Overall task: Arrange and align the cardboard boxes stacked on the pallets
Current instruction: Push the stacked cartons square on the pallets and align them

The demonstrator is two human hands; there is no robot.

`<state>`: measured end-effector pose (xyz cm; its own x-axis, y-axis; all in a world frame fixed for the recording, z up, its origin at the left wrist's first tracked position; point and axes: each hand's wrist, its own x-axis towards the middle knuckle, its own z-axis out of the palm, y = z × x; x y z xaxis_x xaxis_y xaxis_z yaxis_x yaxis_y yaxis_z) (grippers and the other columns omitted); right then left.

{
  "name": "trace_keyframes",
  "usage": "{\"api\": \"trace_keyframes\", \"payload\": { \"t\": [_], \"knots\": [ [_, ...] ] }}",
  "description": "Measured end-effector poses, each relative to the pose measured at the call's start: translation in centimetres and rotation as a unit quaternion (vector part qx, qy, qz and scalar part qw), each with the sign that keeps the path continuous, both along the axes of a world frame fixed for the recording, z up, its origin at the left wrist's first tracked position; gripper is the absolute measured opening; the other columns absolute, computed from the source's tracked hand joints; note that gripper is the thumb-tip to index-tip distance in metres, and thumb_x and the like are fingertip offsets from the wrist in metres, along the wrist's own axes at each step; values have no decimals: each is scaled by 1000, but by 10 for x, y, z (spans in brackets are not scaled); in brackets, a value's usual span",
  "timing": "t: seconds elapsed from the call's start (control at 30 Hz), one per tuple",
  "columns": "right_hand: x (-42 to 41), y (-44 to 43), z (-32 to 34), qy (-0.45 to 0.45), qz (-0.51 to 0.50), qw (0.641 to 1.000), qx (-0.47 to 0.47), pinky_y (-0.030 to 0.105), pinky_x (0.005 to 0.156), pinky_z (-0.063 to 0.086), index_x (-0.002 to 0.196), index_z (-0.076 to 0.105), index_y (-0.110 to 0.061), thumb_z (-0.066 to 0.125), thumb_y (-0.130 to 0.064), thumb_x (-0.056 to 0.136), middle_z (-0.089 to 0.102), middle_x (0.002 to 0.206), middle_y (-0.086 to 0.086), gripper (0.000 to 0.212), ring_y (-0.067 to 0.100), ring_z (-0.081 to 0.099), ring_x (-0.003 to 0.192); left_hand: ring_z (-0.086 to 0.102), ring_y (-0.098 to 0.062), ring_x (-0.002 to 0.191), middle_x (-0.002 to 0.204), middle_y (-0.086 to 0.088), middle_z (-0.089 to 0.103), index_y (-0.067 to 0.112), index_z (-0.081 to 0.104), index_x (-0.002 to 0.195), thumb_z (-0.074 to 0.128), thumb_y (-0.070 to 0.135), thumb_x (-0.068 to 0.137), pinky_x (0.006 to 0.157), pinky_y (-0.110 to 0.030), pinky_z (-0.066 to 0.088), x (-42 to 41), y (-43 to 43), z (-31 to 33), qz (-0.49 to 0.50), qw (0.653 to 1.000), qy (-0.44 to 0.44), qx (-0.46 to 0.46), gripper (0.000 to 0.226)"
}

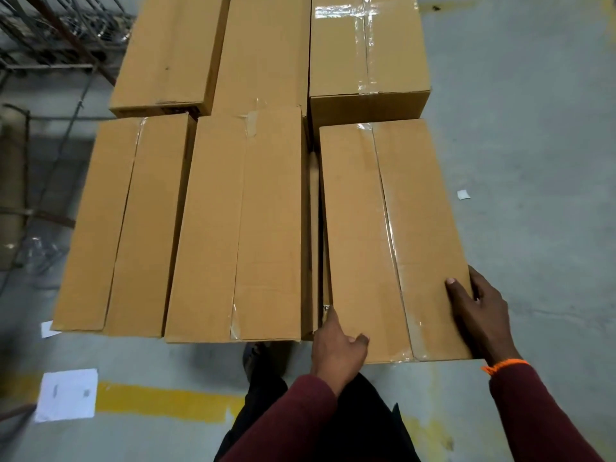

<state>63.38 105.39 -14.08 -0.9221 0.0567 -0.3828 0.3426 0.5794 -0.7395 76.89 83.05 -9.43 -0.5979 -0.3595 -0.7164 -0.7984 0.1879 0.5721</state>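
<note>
Several long brown cardboard boxes lie side by side in two rows. The near right box [383,235] sticks out toward me past its neighbours and sits apart from the middle box [240,228] by a narrow gap. My left hand [336,348] grips its near left corner, fingers down in the gap and thumb on top. My right hand [480,311] holds its near right corner, thumb on the lid and fingers down the side. The near left box [123,225] lies flush with the middle one. The pallet under the boxes is hidden.
Three more boxes fill the back row, the right one [366,51] taped with clear tape. A metal rack [56,38] stands at the far left. A yellow floor line [166,401] and a sheet of white paper [66,395] lie near my feet. Bare concrete floor spreads to the right.
</note>
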Motion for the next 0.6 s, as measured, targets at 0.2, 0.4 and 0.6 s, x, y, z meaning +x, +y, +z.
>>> {"api": "trace_keyframes", "payload": {
  "t": [0.2, 0.4, 0.6],
  "knots": [
    [10, 3, -1, 5, -1, 1000, -24, 38, 95, 49, 144, 55, -33, 64, -33, 98, 66, 129, -9, 47, 17, 62, 111, 65, -7, 88, 100, 8, 67, 22, 33, 153, 69, 26, 89, 89, -31, 57, 5, -3, 7, -17, 999, 10, -43, 73],
    [-4, -10, 4, 25, 8, 998, -52, 36, 100, 49, 143, 55, -35, 67, -27, 96, 67, 132, -10, 50, 13, 63, 116, 66, -13, 91, 96, 3, 68, 18, 27, 156, 70, 29, 87, 93, -35, 56, 2, -13, 6, -4, 998, 12, -56, 83],
    [-8, -28, -9, 12, 17, 997, -68, 37, 98, 52, 142, 57, -33, 68, -27, 95, 69, 128, -9, 49, 12, 66, 111, 67, -20, 97, 113, -8, 68, 12, 37, 148, 67, 28, 88, 93, -32, 55, -12, -31, 1, 0, 997, 5, -78, 69]
  ]
}}
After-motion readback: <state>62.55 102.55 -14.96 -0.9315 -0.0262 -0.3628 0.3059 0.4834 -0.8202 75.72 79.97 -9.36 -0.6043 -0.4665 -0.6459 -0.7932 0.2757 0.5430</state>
